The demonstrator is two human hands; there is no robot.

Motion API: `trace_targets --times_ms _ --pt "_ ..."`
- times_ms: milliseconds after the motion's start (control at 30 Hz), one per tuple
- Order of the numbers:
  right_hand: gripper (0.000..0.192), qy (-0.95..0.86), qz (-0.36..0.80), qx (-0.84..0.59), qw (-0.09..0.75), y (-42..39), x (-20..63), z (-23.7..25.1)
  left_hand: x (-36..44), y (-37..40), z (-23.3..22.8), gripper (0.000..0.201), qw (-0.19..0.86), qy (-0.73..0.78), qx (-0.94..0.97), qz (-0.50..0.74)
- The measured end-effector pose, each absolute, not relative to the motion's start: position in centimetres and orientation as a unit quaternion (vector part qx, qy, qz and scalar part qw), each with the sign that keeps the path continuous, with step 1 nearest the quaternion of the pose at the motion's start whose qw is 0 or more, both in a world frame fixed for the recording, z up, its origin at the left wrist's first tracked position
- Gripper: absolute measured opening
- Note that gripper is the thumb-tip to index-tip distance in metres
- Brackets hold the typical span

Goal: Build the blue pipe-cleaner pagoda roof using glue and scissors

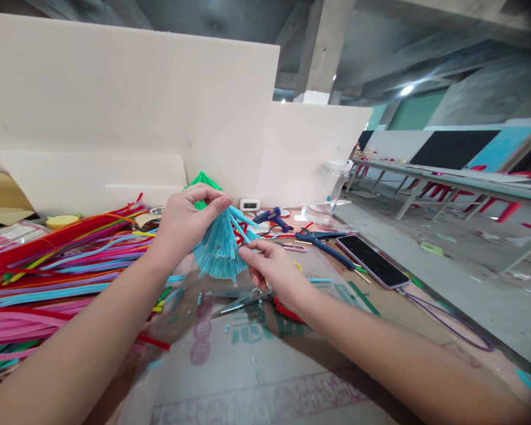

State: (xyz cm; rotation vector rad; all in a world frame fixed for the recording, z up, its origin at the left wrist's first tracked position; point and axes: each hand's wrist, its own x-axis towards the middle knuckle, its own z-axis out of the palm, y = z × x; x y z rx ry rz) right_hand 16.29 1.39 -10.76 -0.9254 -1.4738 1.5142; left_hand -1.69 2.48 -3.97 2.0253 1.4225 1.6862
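Note:
A light-blue, cone-shaped piece made of pipe cleaners (pixel 221 251) hangs over the work surface, its strands fanning out downward. My left hand (pixel 199 209) is closed around its top. With thumb and fingers pinched, my right hand (pixel 265 265) grips the end of one blue strand at the cone's right side. Scissors (pixel 239 302) with red handles lie under my right hand, their blades pointing left. Tiny blue clippings are scattered near the blades. Behind my left hand shows part of a green pointed piece (pixel 202 179); the rest of it is hidden.
Bundles of coloured pipe cleaners (pixel 71 265) cover the left side. To the right are a blue glue gun (pixel 274 218), dark-handled pliers (pixel 327 243), a phone (pixel 374 261) with a purple strap and a clear jug (pixel 330 186). A small white digital display (pixel 249 205) stands before the pale board (pixel 230 118).

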Motion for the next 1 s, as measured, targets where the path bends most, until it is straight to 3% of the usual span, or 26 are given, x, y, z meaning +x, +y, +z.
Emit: trace_targets --times_ms 200,1000 --pt "0.029 -0.422 0.751 -0.232 0.451 -0.1 15.3 -10.8 -1.3 2.1 -3.8 0.025 0.059 0.461 0.690 0.555" --pt "0.032 -0.402 0.743 -0.252 0.473 -0.4 14.9 -11.3 -0.4 1.5 -3.9 0.021 0.010 0.433 0.717 0.546"
